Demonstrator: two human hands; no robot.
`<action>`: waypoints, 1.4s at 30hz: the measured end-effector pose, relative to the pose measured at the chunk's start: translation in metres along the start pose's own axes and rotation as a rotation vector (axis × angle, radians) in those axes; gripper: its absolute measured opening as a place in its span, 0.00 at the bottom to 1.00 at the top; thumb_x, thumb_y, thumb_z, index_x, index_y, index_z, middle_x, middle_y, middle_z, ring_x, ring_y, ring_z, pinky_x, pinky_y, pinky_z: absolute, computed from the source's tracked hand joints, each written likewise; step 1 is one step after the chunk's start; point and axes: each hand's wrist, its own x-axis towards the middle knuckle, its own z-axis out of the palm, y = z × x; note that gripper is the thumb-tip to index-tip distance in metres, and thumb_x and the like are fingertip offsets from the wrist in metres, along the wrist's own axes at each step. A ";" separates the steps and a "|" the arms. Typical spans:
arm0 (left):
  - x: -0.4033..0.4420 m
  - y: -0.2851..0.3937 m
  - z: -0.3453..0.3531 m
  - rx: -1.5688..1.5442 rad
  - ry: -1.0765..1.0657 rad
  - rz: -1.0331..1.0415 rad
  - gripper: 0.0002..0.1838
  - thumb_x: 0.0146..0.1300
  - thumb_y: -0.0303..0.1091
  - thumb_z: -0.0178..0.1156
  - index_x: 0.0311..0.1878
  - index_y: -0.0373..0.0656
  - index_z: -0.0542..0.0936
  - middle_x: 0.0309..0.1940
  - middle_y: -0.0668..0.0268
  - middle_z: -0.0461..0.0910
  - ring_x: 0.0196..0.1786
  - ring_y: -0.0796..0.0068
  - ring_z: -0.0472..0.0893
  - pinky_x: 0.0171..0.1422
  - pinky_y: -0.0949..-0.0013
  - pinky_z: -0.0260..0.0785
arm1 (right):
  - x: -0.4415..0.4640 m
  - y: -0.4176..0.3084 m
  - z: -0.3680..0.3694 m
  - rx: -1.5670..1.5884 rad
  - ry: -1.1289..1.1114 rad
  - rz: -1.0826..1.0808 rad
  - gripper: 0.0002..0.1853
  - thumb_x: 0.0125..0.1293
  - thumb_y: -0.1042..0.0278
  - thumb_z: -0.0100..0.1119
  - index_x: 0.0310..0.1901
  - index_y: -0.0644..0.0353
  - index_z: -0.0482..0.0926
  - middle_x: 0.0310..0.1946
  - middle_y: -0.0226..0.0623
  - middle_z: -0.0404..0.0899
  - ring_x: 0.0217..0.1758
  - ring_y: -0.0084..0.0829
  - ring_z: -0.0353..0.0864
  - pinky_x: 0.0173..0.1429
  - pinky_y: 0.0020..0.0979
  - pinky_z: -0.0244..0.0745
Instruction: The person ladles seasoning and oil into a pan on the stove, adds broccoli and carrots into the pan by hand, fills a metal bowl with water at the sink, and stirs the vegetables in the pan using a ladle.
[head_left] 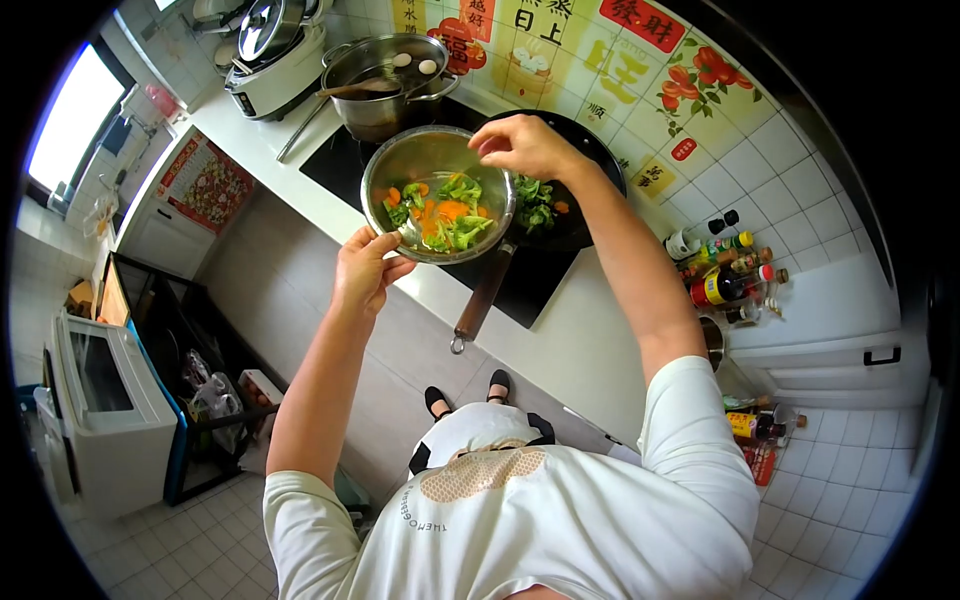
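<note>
Pinching the near-left rim of the steel bowl [400, 165] between thumb and fingers of the left hand [368, 268]; at the far-right rim, the right hand [530, 147] with fingers bent and close together, grip impossible to tell. Round, without a long axis, vegetables [460, 232] inside, just left of the wok [580, 225], right hand nearer the wok of the 2.

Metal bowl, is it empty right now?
No, the metal bowl, held in the left hand, has green vegetables and orange pieces in it.
</note>
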 end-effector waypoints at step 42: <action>0.000 -0.013 0.022 -0.039 -0.070 -0.020 0.03 0.55 0.22 0.52 0.34 0.38 0.71 0.24 0.62 0.76 0.20 0.77 0.77 0.25 0.77 0.77 | -0.003 0.011 0.096 -0.422 -0.173 0.077 0.22 0.40 0.77 0.62 0.42 0.48 0.78 0.39 0.44 0.73 0.45 0.44 0.74 0.49 0.37 0.70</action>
